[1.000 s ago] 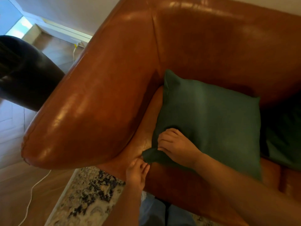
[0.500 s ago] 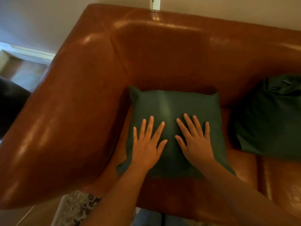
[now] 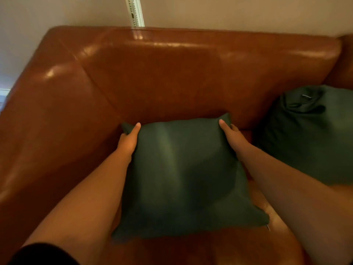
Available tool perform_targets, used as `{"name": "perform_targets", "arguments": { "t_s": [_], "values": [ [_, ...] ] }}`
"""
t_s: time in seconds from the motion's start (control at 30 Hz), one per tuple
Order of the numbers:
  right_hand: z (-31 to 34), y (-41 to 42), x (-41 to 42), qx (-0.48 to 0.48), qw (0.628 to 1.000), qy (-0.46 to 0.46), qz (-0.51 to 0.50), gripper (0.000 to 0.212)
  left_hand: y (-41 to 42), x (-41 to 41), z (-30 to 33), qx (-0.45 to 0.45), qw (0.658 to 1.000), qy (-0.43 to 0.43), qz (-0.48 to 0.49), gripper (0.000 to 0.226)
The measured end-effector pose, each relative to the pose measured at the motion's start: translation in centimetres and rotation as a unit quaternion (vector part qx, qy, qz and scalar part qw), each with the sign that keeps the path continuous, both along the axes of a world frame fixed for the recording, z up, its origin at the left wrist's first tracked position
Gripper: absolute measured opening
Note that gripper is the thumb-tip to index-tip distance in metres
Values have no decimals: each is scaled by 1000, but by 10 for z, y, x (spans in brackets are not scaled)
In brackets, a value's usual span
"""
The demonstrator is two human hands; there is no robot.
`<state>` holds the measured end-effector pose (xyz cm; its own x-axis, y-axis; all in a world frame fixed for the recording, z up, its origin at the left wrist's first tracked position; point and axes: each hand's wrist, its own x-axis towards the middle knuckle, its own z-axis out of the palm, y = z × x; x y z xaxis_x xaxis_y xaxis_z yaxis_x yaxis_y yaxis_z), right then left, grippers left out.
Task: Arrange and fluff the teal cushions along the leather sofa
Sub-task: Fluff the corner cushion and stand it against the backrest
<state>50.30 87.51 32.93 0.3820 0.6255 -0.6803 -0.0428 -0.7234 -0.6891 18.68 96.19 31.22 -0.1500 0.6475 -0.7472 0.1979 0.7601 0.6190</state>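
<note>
Leather, tan-brown and glossy: sofa (image 3: pixel 172 73) fills most of view, backrest across top, left armrest (image 3: pixel 47 121) sloping down left side. Pale wall (image 3: pixel 229 10) behind, with white vertical strip (image 3: pixel 134 11) rising from behind backrest. Seat corner hemmed in by armrest on left and backrest behind.

Second teal cushion (image 3: pixel 309 134) slumped on seat to right, crumpled at its top, leaning toward backrest, small metal zip pull visible near upper edge. Lies just beside right forearm, partly behind it.

Near teal cushion (image 3: pixel 181 175) square, centred in seat corner, lower edge resting on seat, far edge raised toward backrest. Face tilted up toward camera. Roughly equal sides, no clear long axis; far corners point toward backrest, near right corner toward front edge of seat. Gap visible between cushion and armrest.

Left hand (image 3: pixel 128 140) clamped on far left corner, thumb laid over front face, fingers hidden behind cushion. Right hand (image 3: pixel 232 137) gripping far right corner likewise, thumb on front face, fingers wrapped round the back, mostly out of sight. Hands apart, one per corner, cushion spanning between them. Dark sleeve (image 3: pixel 42 254) at lower left edge.
</note>
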Motion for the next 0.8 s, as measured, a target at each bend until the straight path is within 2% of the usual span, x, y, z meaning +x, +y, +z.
{"name": "perform_targets", "arguments": {
  "t_s": [0.1,0.2,0.23,0.33,0.37,0.43,0.53,0.6,0.73,0.8],
  "values": [
    [-15,13,7,3,1000,21,-6,114,16,2,-12,20,998,20,54,107],
    [-36,15,21,9,997,63,-33,119,30,-12,-30,-34,995,-22,91,121],
    [-37,13,23,11,996,75,-40,117,34,-18,-40,-40,994,-45,91,115],
    [-28,4,22,33,993,106,-47,102,28,-17,-29,-22,993,-76,88,49],
    [-21,-1,19,43,992,111,-46,95,23,-14,-23,-23,993,-82,85,34],
    [-8,-14,14,58,991,110,-53,83,13,-16,-13,-31,990,-97,97,27],
    [9,-37,7,92,986,108,-82,58,-4,-17,2,-23,986,-105,130,30],
    [21,-46,2,121,982,99,-106,58,-14,-14,19,20,984,-99,150,27],
    [52,-45,-4,191,970,75,-127,86,-15,-4,61,146,963,-143,177,16],
    [68,-39,-7,234,961,71,-133,84,-7,1,84,215,947,-154,183,12]
  ]
}}
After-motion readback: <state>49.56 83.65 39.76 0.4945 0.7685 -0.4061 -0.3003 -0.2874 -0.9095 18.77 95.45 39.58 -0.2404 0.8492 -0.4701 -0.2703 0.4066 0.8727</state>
